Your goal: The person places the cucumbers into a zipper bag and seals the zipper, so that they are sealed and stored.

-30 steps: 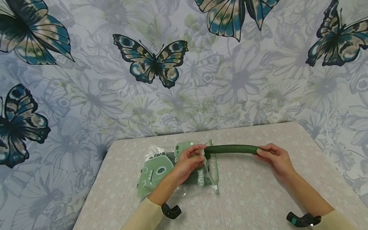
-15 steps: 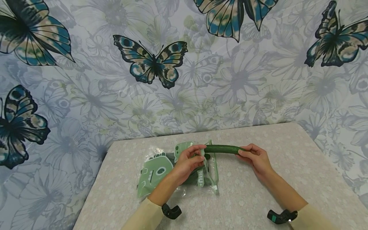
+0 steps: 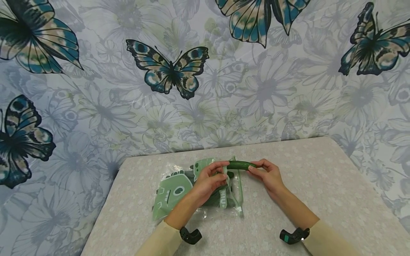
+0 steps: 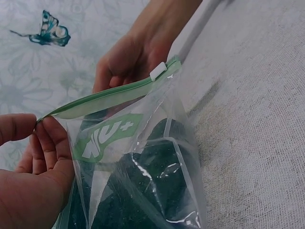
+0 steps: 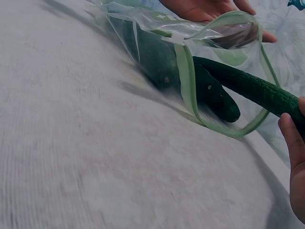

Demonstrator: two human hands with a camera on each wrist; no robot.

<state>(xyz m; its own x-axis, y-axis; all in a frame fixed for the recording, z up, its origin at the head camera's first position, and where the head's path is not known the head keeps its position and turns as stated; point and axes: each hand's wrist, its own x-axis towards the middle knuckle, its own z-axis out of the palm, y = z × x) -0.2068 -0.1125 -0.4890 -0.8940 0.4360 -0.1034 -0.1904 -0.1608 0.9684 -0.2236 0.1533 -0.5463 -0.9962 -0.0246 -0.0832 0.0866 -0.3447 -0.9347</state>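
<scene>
A clear zip bag (image 3: pixel 174 192) with green cartoon print lies on the table, its mouth facing right. My left hand (image 3: pixel 208 183) pinches the green zip rim at the mouth; the left wrist view shows thumb and finger closed on it. With thumb and fingers my right hand (image 3: pixel 269 177) grips the outer end of a long cucumber (image 3: pixel 238 165). This cucumber (image 5: pixel 252 88) passes through the open mouth, its far part inside the bag. Other dark green cucumbers (image 5: pixel 221 102) lie in the bag beneath it. A white slider (image 4: pixel 158 71) sits near one end of the zip.
The table (image 3: pixel 272 213) has a pale patterned cloth. Behind its far edge stands a wall covering (image 3: pixel 256 89) with flowers and large butterflies. Both wrists carry black camera mounts (image 3: pixel 190 235).
My right hand has moved left, sliding the cucumber further into the bag, so a shorter length shows outside. The left hand has stayed at the bag's mouth.
</scene>
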